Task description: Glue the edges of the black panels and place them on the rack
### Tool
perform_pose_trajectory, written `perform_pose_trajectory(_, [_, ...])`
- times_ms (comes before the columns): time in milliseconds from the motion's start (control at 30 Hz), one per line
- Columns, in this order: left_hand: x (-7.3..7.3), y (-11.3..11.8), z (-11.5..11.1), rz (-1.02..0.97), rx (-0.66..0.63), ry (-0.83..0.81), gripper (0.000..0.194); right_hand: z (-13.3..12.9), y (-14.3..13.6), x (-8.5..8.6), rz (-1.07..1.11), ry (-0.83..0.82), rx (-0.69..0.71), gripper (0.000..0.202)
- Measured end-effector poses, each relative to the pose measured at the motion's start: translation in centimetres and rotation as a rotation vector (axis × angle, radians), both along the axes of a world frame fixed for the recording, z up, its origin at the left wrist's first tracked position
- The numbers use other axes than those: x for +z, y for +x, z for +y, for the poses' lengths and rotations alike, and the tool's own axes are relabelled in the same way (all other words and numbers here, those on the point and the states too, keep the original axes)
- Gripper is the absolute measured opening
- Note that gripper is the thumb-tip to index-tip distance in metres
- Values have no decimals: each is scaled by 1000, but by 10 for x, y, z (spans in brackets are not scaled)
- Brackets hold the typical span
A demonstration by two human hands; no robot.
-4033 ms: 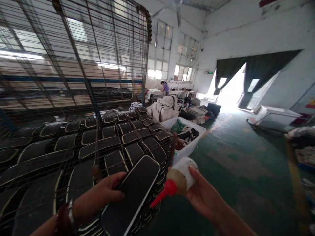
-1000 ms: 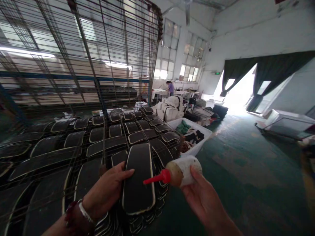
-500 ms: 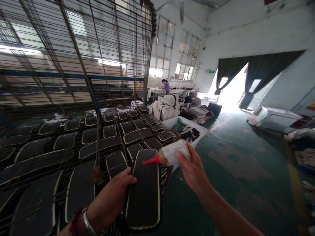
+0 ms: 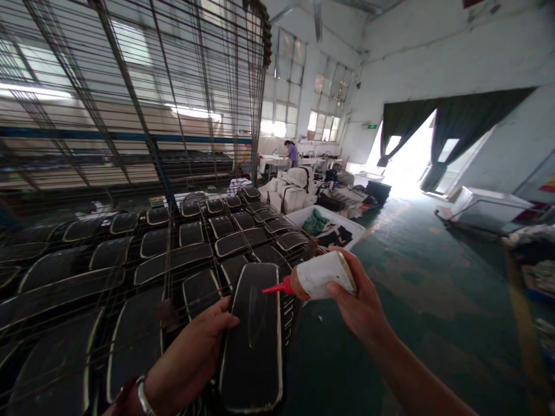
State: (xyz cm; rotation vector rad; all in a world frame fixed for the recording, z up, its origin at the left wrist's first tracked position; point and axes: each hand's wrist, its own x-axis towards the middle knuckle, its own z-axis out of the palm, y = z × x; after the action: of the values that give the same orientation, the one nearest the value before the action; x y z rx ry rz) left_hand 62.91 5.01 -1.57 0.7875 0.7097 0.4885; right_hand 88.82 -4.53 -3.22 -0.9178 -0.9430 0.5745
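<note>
A long black panel [image 4: 251, 370] with rounded corners and a pale edge line stands tilted toward me at the near side of the rack. My left hand [image 4: 208, 329] grips its left edge, thumb on the face and fingers behind it, out of sight. My right hand [image 4: 358, 294] is wrapped round a glue bottle [image 4: 318, 277] with a white label, brownish shoulder and red nozzle. The bottle lies nearly level, its nozzle tip pointing left, over the panel's upper right part. On the panel's face shows a thin, shiny looped streak.
Rows of similar black panels [image 4: 173, 260] lie on a wire rack, with a raised wire frame [image 4: 195, 75] behind. Beyond stands a white bin [image 4: 358, 231] holding cloth, near white bundles [image 4: 295, 190]. A person [image 4: 292, 151] works at a far table. Green floor [image 4: 411, 300] extends right.
The bottle in my right hand has shifted right and slightly down. A shiny looped streak has appeared on the panel. My left hand keeps its hold.
</note>
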Motion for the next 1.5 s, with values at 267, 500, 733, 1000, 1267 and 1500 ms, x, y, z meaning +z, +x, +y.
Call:
perform_pose_trajectory(267, [-5, 5, 9, 49, 113, 19, 43, -9, -23, -25, 909, -252, 333, 35])
perform_pose_trajectory(500, [-11, 26, -1, 59, 32, -27, 34, -3, -50, -41, 1263, -289, 365, 43])
perform_pose_trajectory(733, [-17, 42, -11, 69, -77, -39, 23, 0, -52, -50, 1209, -177, 345, 44])
perform_pose_trajectory(1000, [-42, 55, -26, 222, -54, 53, 53, 0, -33, -57, 1220, -92, 234, 37])
perform_pose_trajectory(1267, [-66, 76, -44, 198, 108, 58, 79, -4, -23, -66, 1107, -96, 146, 39])
perform_pose_trajectory(1500, [-49, 66, -36, 188, -140, 157, 72, -14, 35, -52, 802, 28, -207, 34])
